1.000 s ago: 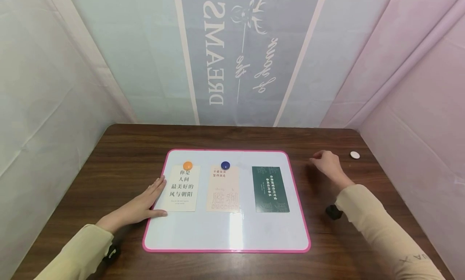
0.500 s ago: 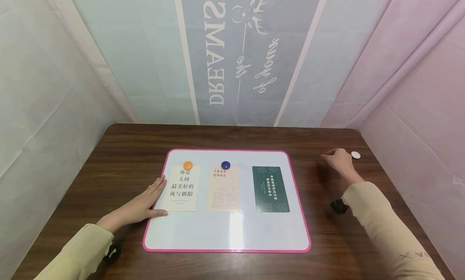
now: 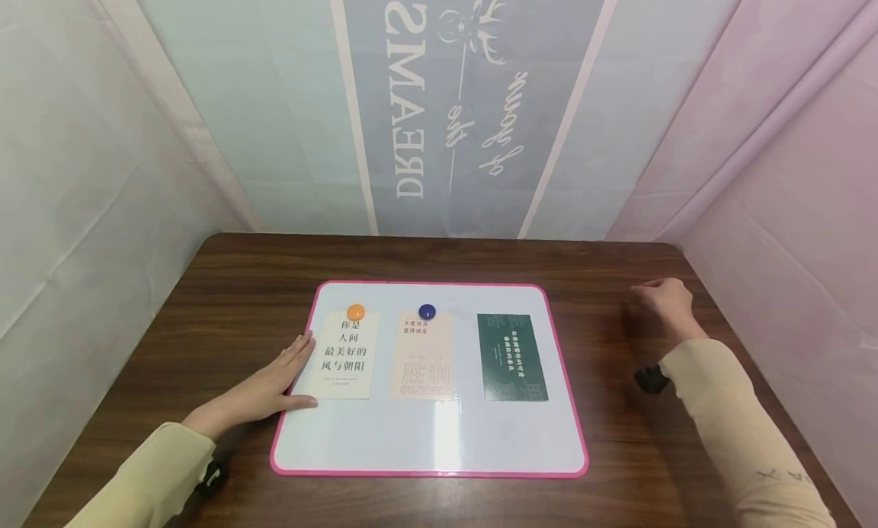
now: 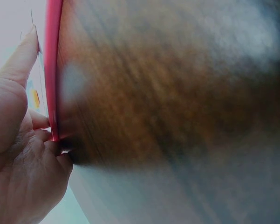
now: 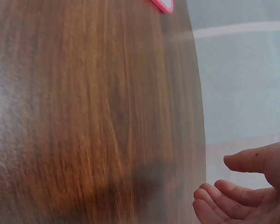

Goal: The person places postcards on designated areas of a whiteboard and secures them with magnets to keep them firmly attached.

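Note:
My left hand (image 3: 264,383) rests on the left edge of a pink-rimmed whiteboard (image 3: 370,444), thumb and fingers spread and straight. Three cards lie on the board. An orange round magnet (image 3: 355,312) sits at the top of the cream card (image 3: 348,360), and a dark blue magnet (image 3: 427,312) on the pale pink card (image 3: 421,368). The dark green card (image 3: 513,358) at the right bears no magnet. Over the table's right side is my right hand (image 3: 667,303); in the right wrist view its thumb and loosely bent fingers (image 5: 235,200) stand apart with nothing between them. It hides the white disc's spot.
The board lies on a dark wooden table (image 3: 604,452). Fabric walls enclose the table at the left, back and right; the back curtain (image 3: 473,132) carries printed lettering. Black wrist cameras (image 3: 652,379) sit under both forearms.
My right hand has moved rightward from near the board's right edge, and now covers the white disc seen earlier. The left hand, cards and magnets have stayed put.

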`<state>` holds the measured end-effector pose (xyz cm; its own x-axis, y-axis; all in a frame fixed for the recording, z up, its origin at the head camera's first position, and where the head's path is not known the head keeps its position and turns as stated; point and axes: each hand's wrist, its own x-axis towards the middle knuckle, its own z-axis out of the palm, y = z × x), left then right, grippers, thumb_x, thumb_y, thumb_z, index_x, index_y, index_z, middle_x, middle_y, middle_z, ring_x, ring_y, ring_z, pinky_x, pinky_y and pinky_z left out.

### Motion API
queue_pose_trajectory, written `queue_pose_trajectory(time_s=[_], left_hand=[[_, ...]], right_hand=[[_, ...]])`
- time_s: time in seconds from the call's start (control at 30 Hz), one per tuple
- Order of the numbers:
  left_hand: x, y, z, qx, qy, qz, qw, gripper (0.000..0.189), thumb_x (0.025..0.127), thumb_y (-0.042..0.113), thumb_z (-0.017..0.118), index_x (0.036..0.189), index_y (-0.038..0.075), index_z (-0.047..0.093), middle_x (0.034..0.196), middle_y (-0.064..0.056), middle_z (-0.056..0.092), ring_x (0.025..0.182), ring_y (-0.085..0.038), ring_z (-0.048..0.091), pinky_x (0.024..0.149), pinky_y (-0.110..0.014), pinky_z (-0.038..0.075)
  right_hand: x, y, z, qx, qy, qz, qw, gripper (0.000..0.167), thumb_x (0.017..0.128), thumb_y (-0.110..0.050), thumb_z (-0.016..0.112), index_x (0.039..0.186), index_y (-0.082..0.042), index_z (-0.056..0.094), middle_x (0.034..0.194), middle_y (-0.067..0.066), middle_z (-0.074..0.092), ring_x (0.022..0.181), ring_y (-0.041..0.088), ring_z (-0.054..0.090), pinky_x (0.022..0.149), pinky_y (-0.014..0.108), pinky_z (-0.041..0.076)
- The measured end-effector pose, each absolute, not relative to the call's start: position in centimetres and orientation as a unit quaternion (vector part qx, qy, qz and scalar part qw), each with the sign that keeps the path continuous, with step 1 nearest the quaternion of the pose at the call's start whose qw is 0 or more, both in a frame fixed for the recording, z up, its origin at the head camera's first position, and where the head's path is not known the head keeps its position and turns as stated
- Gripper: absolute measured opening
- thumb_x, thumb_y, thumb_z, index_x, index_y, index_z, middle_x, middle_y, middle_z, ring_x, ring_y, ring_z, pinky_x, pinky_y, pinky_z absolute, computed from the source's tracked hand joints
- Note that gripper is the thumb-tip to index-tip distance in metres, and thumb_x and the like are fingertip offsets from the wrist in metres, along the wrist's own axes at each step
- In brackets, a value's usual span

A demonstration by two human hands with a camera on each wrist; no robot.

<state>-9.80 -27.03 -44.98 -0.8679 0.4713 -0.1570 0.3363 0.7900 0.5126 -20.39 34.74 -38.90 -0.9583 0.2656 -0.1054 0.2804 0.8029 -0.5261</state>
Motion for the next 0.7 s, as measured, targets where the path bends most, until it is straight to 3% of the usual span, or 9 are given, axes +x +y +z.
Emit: queue_pose_trajectory(time_s=[0.13,0.33,0.5,0.6,0.7], left_hand=[[-9.7,-27.0,-45.0,0.215,0.935,0.243,0.141,0.1,0.076,0.049,0.066,0.143,-0.004,0.015,0.151,-0.02,0.006,0.136,-0.039,0.009,0.105,-0.056,0.017],[-9.7,-27.0,-45.2,0.215,0.936,0.242,0.14,0.1,0.076,0.049,0.066,0.143,-0.004,0.015,0.151,-0.019,0.006,0.136,-0.038,0.009,0.106,-0.054,0.017],[-9.7,-27.1,-45.3,0.216,0.936,0.24,0.139,0.1,0.076,0.049,0.066,0.143,-0.004,0.015,0.151,-0.019,0.006,0.136,-0.038,0.009,0.105,-0.054,0.018],[-9.7,-27.1,-45.3,0.216,0.936,0.242,0.139,0.1,0.076,0.049,0.066,0.143,-0.004,0.015,0.151,-0.019,0.006,0.137,-0.037,0.009,0.107,-0.052,0.017],[-9.6,-27.1,-45.4,0.215,0.935,0.245,0.139,0.1,0.076,0.05,0.066,0.143,-0.003,0.015,0.151,-0.019,0.006,0.137,-0.037,0.008,0.109,-0.048,0.014]], right_hand=[[-20.5,35.5,-38.9,0.17,0.942,-0.287,0.005,0.05,0.09,-0.031,0.049,0.11,0.014,0.058,0.067,0.009,0.064,0.087,0.042,0.053,0.079,0.049,0.043],[-21.1,36.7,-39.1,0.234,0.918,-0.319,0.003,0.051,0.089,-0.03,0.051,0.113,0.015,0.055,0.053,-0.007,0.059,0.051,0.007,0.054,0.066,0.031,0.041],[-21.4,37.2,-39.2,0.263,0.9,-0.349,-0.011,0.048,0.089,-0.024,0.052,0.115,0.015,0.054,0.046,-0.014,0.054,0.045,0.001,0.053,0.054,0.017,0.037],[-21.5,37.4,-39.3,0.275,0.89,-0.364,-0.022,0.045,0.088,-0.022,0.052,0.113,0.016,0.055,0.041,-0.018,0.049,0.043,-0.002,0.051,0.055,0.016,0.038],[-21.6,37.6,-39.3,0.292,0.885,-0.361,-0.026,0.045,0.088,-0.021,0.051,0.112,0.017,0.055,0.038,-0.021,0.044,0.04,-0.005,0.047,0.065,0.022,0.042]])
